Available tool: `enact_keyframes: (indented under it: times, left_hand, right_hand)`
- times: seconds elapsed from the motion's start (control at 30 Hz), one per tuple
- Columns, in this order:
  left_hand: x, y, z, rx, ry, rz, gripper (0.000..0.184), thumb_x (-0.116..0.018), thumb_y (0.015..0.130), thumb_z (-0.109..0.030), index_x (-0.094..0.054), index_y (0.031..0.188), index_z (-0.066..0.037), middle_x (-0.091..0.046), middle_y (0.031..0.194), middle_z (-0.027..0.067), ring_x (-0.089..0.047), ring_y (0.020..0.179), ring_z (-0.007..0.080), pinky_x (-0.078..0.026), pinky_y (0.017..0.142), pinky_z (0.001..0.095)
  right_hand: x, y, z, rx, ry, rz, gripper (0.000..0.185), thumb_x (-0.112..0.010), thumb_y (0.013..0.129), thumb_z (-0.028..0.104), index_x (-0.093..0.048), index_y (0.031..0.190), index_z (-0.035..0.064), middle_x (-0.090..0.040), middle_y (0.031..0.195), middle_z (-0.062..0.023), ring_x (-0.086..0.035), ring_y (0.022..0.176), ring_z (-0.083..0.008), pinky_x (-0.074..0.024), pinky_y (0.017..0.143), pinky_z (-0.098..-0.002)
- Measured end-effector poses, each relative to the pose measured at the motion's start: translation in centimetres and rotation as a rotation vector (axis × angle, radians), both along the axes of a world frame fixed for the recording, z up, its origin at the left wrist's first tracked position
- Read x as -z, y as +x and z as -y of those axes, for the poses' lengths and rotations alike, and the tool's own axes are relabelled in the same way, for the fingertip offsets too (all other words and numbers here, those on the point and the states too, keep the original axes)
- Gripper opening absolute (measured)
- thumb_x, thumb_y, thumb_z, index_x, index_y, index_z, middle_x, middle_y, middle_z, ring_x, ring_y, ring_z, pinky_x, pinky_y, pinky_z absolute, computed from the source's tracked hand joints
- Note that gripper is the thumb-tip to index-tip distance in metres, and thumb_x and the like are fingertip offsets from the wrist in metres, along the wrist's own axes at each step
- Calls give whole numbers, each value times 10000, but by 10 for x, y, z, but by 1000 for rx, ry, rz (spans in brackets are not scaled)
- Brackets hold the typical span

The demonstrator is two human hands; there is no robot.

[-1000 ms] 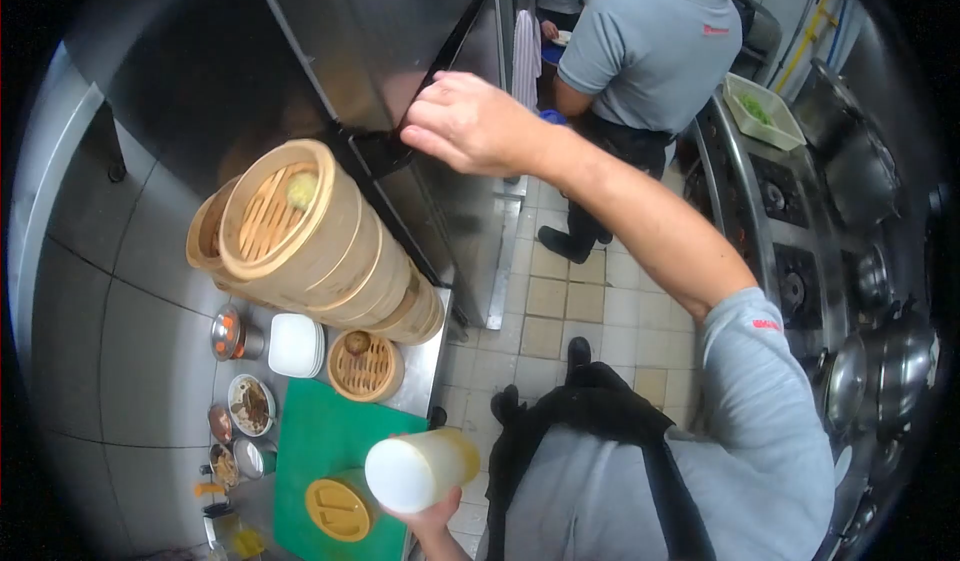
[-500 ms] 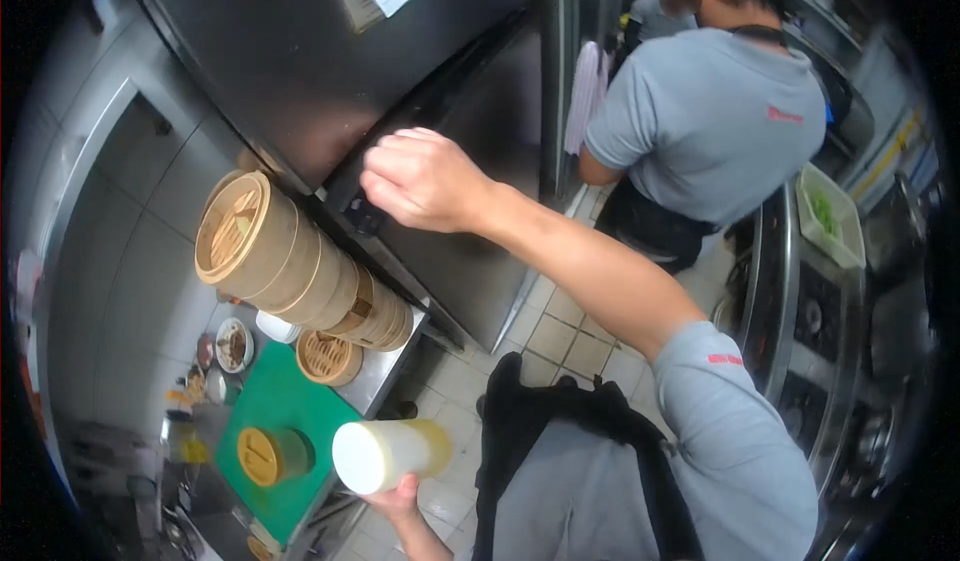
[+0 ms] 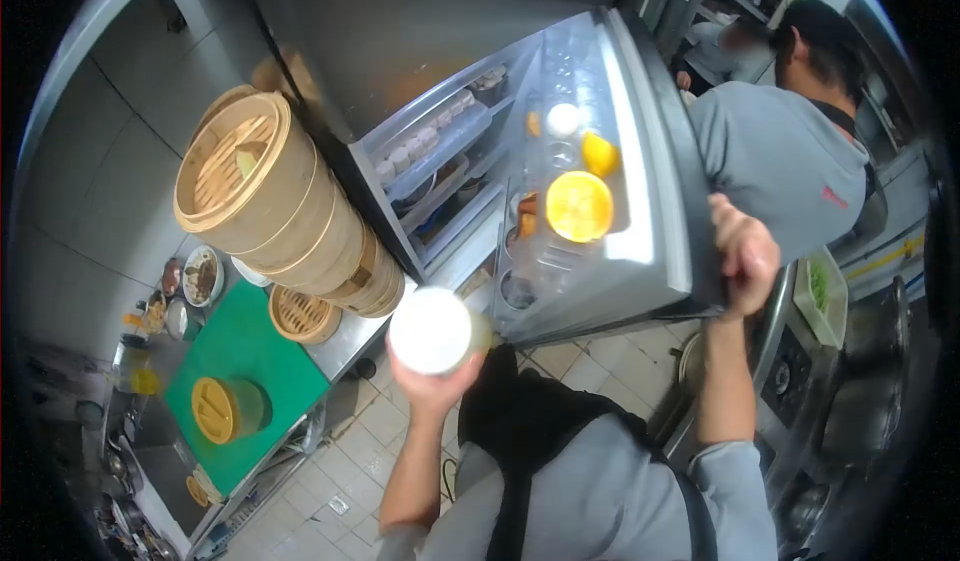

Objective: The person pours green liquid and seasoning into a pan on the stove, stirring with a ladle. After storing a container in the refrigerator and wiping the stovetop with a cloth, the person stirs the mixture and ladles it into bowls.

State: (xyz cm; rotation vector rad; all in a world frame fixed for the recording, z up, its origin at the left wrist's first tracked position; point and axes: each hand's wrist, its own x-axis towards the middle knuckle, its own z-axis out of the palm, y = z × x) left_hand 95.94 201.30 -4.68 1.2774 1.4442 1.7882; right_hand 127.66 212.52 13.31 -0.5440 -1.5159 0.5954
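My left hand [image 3: 425,389] is wrapped round a jar with a white lid [image 3: 430,331], held in front of the opened refrigerator. The jar's body is mostly hidden below its lid. On the right, my right hand [image 3: 748,259] has its fingers curled over the outer edge of the refrigerator door [image 3: 632,141], which stands open. In the door's shelves are a container with an orange lid [image 3: 580,207], a yellow item [image 3: 600,154] and a round white item [image 3: 563,119]. Inside the refrigerator, several small white pieces sit on an upper shelf [image 3: 440,151].
Stacked bamboo steamers [image 3: 290,211] stand at the left beside the refrigerator. A yellow-lidded jar [image 3: 215,411] is on a green cutting board [image 3: 280,346]. Close behind the door is a co-worker in a grey shirt [image 3: 780,161]. A stove [image 3: 785,376] lies at the right.
The refrigerator door has swung open, and my right hand has moved right, from near the handle to the door's edge. My left hand has brought the jar up and closer to the refrigerator.
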Motion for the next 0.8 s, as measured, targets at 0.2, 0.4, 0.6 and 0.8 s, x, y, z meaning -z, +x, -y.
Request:
enact_keyframes:
  times: [0.2,0.4,0.6,0.8]
  left_hand:
    - [-9,13,-110,64,113,267,808,-931,674,-168,-480,1317,25,-625,1202,132,-643,1084,229,-522,965,380]
    - [-27,42,-192,153,197,518,725,-903,733,-119,-488,1308,30,-627,1205,122,-641,1076,207,-528,946,363]
    - [-42,79,-272,138,337,616,713,-860,781,-90,-398,1322,-28,-550,1237,113,-579,1115,201,-476,1000,376]
    - [-42,112,-322,159,248,627,914,-834,796,-22,-246,1495,-38,-525,1311,139,-566,1172,231,-501,986,370]
  right_hand:
    - [2,23,-2,-138,6,-146,312,-435,950,278,-356,665,176,-349,612,24,-333,670,-155,-346,849,-365]
    - [-2,27,1,-97,-77,-202,346,-485,931,280,-343,632,183,-344,578,30,-317,639,-144,-346,811,-344]
    - [0,21,3,-88,-49,-227,342,-493,922,277,-361,620,181,-347,552,18,-314,590,-140,-339,773,-343]
    - [-1,4,5,-6,-20,-220,346,-493,924,276,-379,612,178,-369,551,14,-323,582,-142,-334,755,-352]
